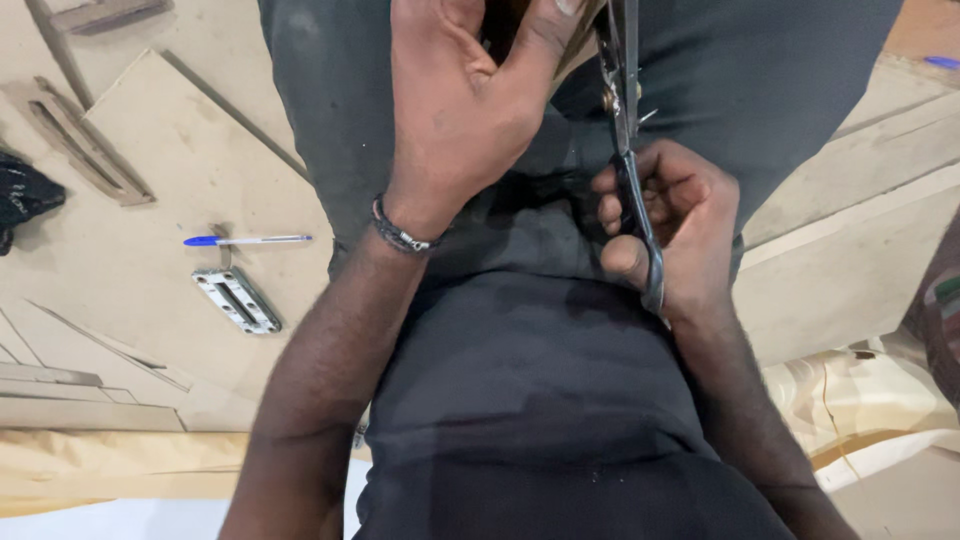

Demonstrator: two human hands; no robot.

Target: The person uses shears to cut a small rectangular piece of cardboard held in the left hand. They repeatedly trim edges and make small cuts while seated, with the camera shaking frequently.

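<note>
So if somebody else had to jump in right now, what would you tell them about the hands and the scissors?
Right hand: fingers closed through the black handles of the scissors, blades pointing away from the body, up toward the frame's top edge.
Left hand: gripping a dark brown piece at the top edge; what it is cannot be told.
Both hands work over the lap, on dark trousers.
On the board to the left: a blue-capped pen and a small metal plate, both untouched.
Done: scissors in hand, piece held beside the blades.
Left: whether any cut has been made is hidden.
</note>
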